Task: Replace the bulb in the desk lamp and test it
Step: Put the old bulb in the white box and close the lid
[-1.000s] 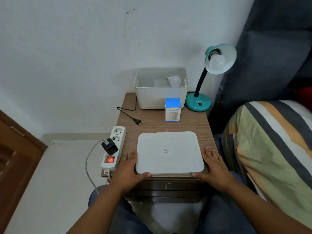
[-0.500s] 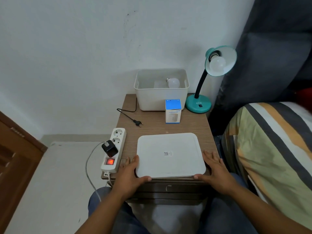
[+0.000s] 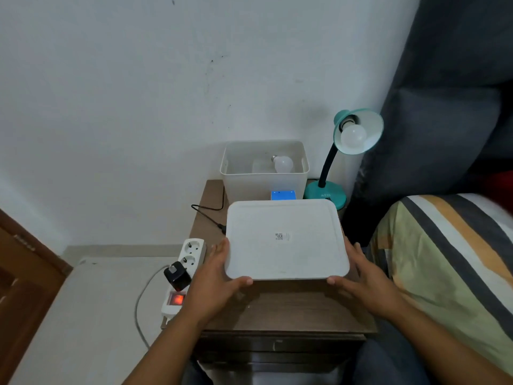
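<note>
A teal desk lamp (image 3: 327, 192) stands at the back right of the wooden bedside table (image 3: 291, 309), with a white bulb (image 3: 353, 136) in its shade. A loose white bulb (image 3: 283, 164) lies inside an open white bin (image 3: 263, 187) at the back. In front of the bin, a blue and white bulb box (image 3: 283, 195) is mostly hidden by a white lid (image 3: 286, 243). The lid is lifted off the table and held between my left hand (image 3: 219, 276) at its left edge and my right hand (image 3: 361, 276) at its right edge, thumbs curled under the front rim.
A white power strip (image 3: 185, 273) with a lit red switch and a black adapter lies along the table's left edge. The lamp's black plug and cord (image 3: 211, 215) lie loose on the table. A bed with a striped cover (image 3: 449, 268) is at the right.
Both hands have raised the white lid from the tabletop and carried it up and toward the bin; it now covers most of the bulb box. The camera tilted upward.
</note>
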